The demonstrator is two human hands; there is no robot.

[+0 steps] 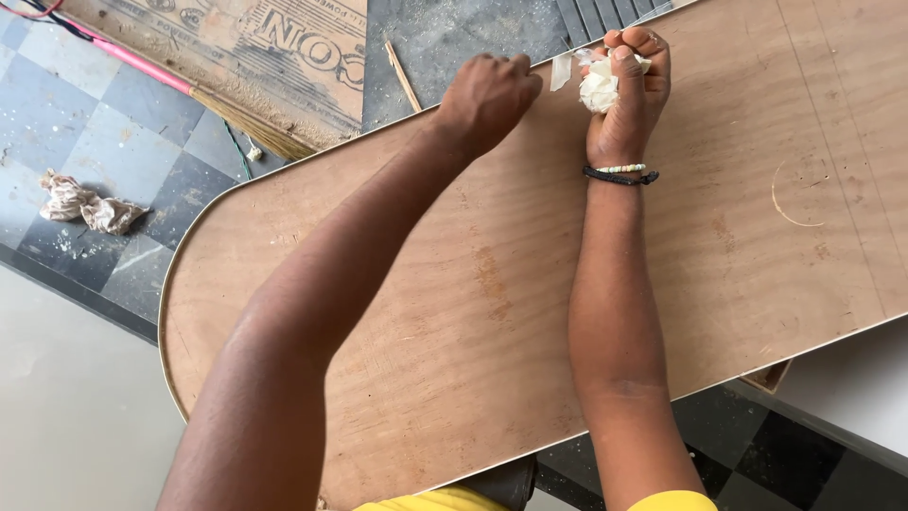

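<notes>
- The right hand (629, 90) is curling shut around a crumpled white wad (600, 88) of what looks like paper or tape, its grip closing tightly so that the wad is bulging out on the thumb side.
- The wad is sitting in that fist at the far edge of the plywood worktop (492, 312), near the top middle of the view.
- A short pale strip (562, 71) is trailing from the wad toward the other hand, lying along the board's far edge.
- The left hand (487, 95) is resting knuckles-up just beside the strip; its fingers are folding under, so whether they are pinching anything cannot be told.
- A beaded bracelet and a dark band (619, 173) are circling the right wrist.
- Both forearms are stretching out across the rounded-cornered board.
- On the chequered floor to the left, a crumpled brown rag (90, 205) is lying well apart from the board.
- A broom with a pink handle (194, 90) is lying beyond the far edge, beside a printed cardboard sheet (284, 47).
</notes>
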